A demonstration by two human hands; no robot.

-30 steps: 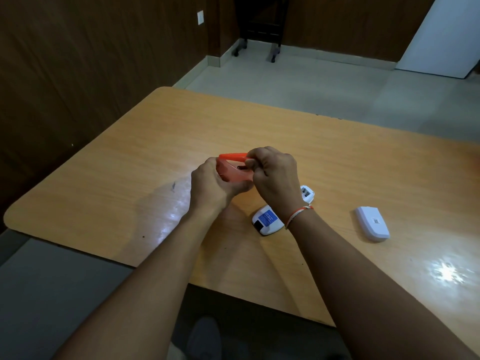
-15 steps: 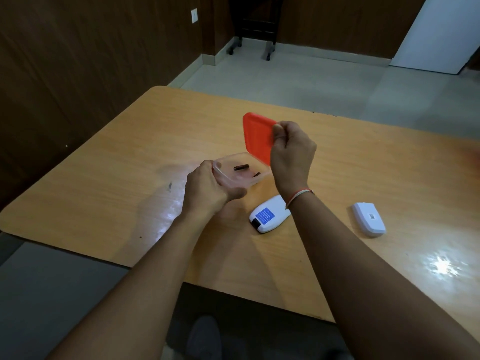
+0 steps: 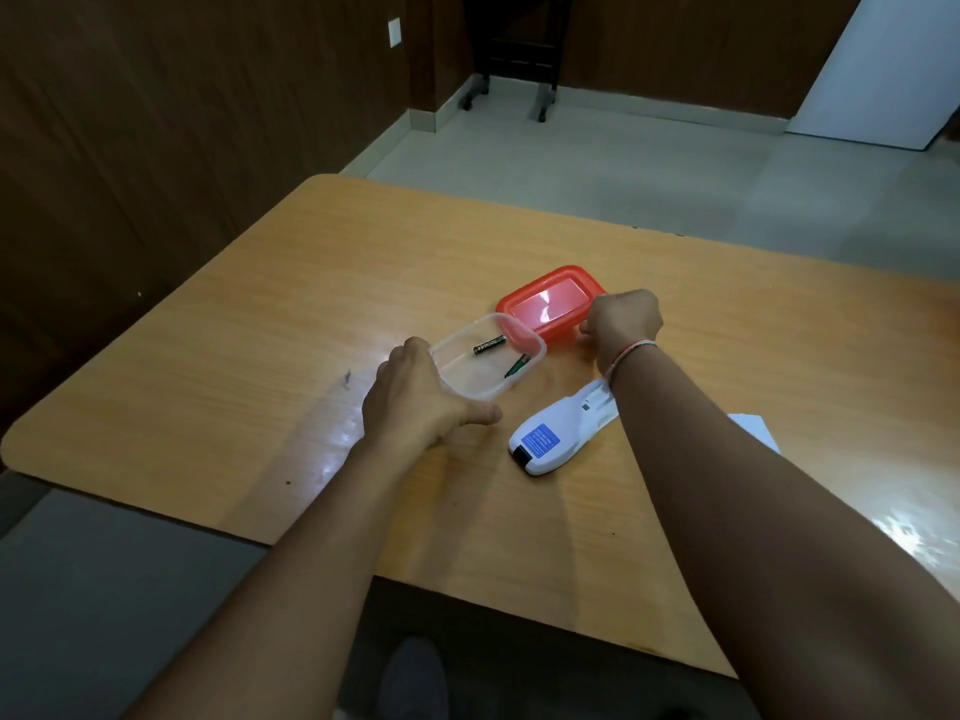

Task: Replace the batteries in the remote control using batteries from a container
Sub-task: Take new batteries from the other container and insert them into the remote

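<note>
A clear plastic container (image 3: 467, 379) stands open on the wooden table (image 3: 249, 356), with two dark batteries (image 3: 489, 346) (image 3: 518, 365) lying inside. My left hand (image 3: 415, 402) grips its near left corner. The red lid (image 3: 548, 302) lies flat on the table just behind the container. My right hand (image 3: 623, 319) holds the lid's right edge with curled fingers. The white remote control (image 3: 556, 433) lies face down near my right wrist, blue label up, its far end hidden by my forearm.
A white piece (image 3: 753, 428), partly hidden behind my right forearm, lies on the table to the right. The table's near edge runs below my forearms. A dark wheeled stand (image 3: 511, 54) is on the floor by the far wall.
My right hand lifted the red lid off the container, swung it to the right and laid it on the table behind. My left hand lowered the open container onto the table.
</note>
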